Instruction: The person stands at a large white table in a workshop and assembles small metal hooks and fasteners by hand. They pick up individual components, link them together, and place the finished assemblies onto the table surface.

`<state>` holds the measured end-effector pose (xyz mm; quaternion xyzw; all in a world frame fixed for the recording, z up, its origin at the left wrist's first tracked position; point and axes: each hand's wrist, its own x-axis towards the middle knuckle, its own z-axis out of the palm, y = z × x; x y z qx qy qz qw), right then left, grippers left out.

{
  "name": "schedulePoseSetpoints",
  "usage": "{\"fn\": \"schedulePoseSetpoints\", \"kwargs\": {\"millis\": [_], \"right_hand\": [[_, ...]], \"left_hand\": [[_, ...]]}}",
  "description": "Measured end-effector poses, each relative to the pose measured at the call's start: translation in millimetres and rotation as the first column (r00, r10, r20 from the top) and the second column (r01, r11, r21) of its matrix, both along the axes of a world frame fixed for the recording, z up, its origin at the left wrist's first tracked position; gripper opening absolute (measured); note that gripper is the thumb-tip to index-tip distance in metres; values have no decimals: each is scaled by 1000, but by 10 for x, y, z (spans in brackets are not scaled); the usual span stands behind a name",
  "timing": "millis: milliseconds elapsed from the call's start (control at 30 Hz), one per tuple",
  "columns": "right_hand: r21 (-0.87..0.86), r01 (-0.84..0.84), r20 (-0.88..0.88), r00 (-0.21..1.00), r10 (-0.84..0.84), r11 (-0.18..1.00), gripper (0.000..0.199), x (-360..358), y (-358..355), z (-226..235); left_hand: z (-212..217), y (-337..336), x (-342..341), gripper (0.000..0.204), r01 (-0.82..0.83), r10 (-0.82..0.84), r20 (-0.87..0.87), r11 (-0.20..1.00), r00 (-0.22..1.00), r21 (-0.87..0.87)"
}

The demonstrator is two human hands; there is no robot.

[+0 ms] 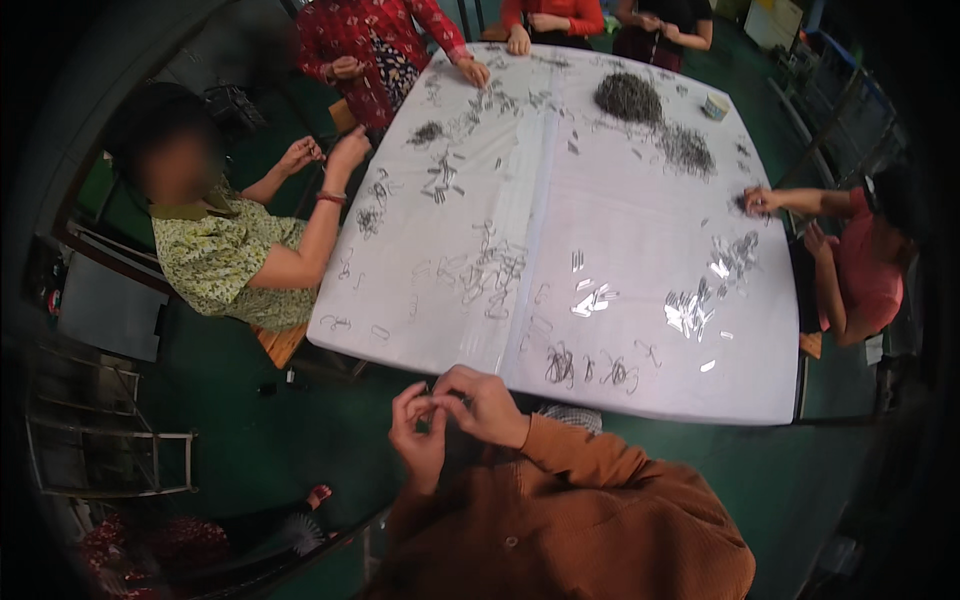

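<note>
My left hand (416,436) and my right hand (486,406) meet just off the table's near edge, fingertips pinched together. Something small and dark seems to sit between the fingers, too small to make out. Closest to them on the white table (440,335) lie small tangles of dark curved wire pieces (560,366), with another tangle (618,373) a little to the right. Shiny flat metal strips (595,300) are scattered beyond, and more shiny strips (690,315) lie farther right. Loose wire pieces (495,275) spread over the middle left.
A big dark heap (628,97) of thin pieces and a small tub (715,106) stand at the far right. Several people work around the table, including a person in patterned green (230,260) at left and one in pink (872,255) at right.
</note>
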<state>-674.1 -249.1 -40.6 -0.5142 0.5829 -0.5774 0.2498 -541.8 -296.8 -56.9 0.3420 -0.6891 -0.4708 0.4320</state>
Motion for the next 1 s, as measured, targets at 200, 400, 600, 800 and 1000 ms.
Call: {"fn": "schedulePoseSetpoints", "kwargs": {"millis": [200,400,600,800,1000], "right_hand": [[-112,135,-77,987,-144,985,8,-67,257,-288],[-180,109,-42,992,-118,978,9,-121,510,-377],[-198,98,-89,989,-117,975,16,-210,666,-504],[-187,118,-155,977,-148,975,5,-225,805,-537],[-167,182,-172,962,-210,969,9,-314,833,-560]], "left_hand": [[78,-454,-30,38,277,-299,364,954,882,113],[-46,-780,-1228,17,542,-506,369,841,779,10],[-979,-615,-2603,20,763,-563,561,610,607,-213],[-1026,-272,-3067,19,767,-503,602,549,621,-332],[-1073,-371,-3216,20,856,-446,757,428,478,-289]]}}
